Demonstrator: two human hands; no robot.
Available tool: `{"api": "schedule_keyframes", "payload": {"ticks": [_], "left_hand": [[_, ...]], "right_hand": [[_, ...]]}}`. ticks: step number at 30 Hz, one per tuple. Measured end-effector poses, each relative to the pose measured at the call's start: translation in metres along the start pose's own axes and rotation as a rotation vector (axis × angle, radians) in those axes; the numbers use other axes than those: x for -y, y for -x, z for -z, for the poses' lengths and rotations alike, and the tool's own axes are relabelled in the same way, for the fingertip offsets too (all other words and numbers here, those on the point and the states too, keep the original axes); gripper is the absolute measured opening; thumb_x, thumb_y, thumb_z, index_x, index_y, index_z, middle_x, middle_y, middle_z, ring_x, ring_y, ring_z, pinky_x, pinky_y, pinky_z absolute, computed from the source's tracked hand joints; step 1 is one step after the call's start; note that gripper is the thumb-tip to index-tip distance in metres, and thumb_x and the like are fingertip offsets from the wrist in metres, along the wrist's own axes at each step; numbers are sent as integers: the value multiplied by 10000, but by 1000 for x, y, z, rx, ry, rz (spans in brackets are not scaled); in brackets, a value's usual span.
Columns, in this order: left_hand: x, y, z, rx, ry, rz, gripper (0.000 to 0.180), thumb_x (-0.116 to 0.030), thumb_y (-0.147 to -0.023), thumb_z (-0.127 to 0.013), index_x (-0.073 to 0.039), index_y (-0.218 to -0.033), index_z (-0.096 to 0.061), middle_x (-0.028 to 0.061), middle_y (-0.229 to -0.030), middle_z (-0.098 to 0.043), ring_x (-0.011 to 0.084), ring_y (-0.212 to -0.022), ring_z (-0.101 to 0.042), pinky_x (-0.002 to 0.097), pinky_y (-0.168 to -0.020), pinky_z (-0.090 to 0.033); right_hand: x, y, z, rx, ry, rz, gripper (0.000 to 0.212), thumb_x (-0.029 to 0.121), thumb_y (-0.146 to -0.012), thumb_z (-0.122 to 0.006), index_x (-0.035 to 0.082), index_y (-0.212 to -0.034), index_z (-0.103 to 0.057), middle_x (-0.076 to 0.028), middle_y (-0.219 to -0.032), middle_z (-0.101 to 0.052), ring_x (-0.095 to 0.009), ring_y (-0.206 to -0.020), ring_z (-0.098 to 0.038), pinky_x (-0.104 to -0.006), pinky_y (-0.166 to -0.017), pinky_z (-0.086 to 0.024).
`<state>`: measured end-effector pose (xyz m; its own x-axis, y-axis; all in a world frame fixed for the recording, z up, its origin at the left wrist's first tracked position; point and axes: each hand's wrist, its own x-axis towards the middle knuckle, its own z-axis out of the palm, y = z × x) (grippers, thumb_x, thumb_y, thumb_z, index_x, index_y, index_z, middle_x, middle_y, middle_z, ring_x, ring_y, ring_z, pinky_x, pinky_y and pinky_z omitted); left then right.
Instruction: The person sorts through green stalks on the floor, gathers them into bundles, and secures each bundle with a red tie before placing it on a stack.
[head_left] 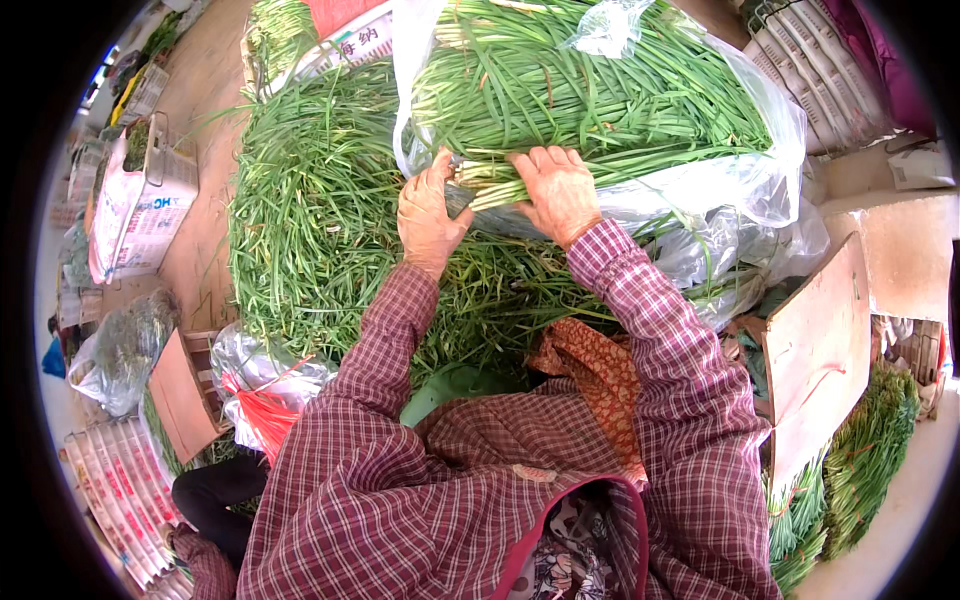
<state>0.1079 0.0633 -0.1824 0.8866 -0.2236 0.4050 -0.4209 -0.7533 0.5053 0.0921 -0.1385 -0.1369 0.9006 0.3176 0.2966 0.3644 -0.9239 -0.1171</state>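
Long green garlic chives [590,95] with pale stalk ends lie in a layer inside a clear plastic bag [690,185]. At its near edge my right hand [560,192] curls over a small bunch of chives [488,180], its stalk ends pointing left. My left hand [432,212] is at those pale ends, fingers extended and thumb apart, touching or nearly touching them. Whether any stalk is pinched there, I cannot tell. Under and left of the bag spreads a large loose heap of chives [310,210].
A white crate [160,205] stands on the floor at left, with red plastic strips [262,415] hanging nearer me. An open cardboard box [820,350] is at my right, beside bundled chives [875,455]. Part of another person [215,500] shows at lower left.
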Motion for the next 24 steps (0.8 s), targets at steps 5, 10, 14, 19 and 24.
{"api": "schedule_keyframes", "payload": {"ticks": [5, 10, 14, 19, 24], "left_hand": [[1, 5, -4, 1, 234, 59, 699, -100, -670, -789, -125, -1317, -524, 126, -1168, -560, 315, -1105, -532, 393, -988, -422], [-15, 13, -18, 71, 748, 315, 543, -5, -781, -699, -81, -1287, -516, 106, -1159, -602, 228, -1063, -590, 327, -926, -474], [-20, 36, -22, 100, 1035, 382, 459, -27, -861, -639, -23, -1294, -486, 91, -1146, -629, 176, -1056, -599, 319, -917, -488], [-25, 85, 11, 271, 902, 299, 437, -51, -860, -676, 4, -1263, -514, 95, -1208, -592, 185, -1129, -567, 314, -975, -462], [-46, 79, 56, 356, 828, 64, 485, -151, -774, -769, -28, -1210, -596, 95, -1207, -615, 195, -1049, -613, 333, -944, -493]], "right_hand": [[5, -14, 21, 27, 41, 56, 510, 315, -616, -847, 144, -1049, -638, -66, -1045, -533, -243, -1029, -534, -395, -872, -429], [-8, -27, 5, 93, -138, -5, 679, 333, -632, -853, 148, -1194, -520, -94, -1073, -575, -298, -1012, -589, -416, -865, -484], [6, -21, -1, 257, -19, -71, 676, 395, -658, -830, 146, -1205, -518, -102, -968, -631, -303, -952, -631, -404, -812, -517], [10, 33, 9, -20, -45, 157, 454, 136, -627, -770, 142, -1054, -615, -58, -868, -572, -255, -836, -562, -376, -713, -474], [6, 76, 34, -29, -96, 300, 191, 141, -714, -629, 193, -897, -629, 1, -876, -532, -214, -890, -524, -350, -769, -432]]}}
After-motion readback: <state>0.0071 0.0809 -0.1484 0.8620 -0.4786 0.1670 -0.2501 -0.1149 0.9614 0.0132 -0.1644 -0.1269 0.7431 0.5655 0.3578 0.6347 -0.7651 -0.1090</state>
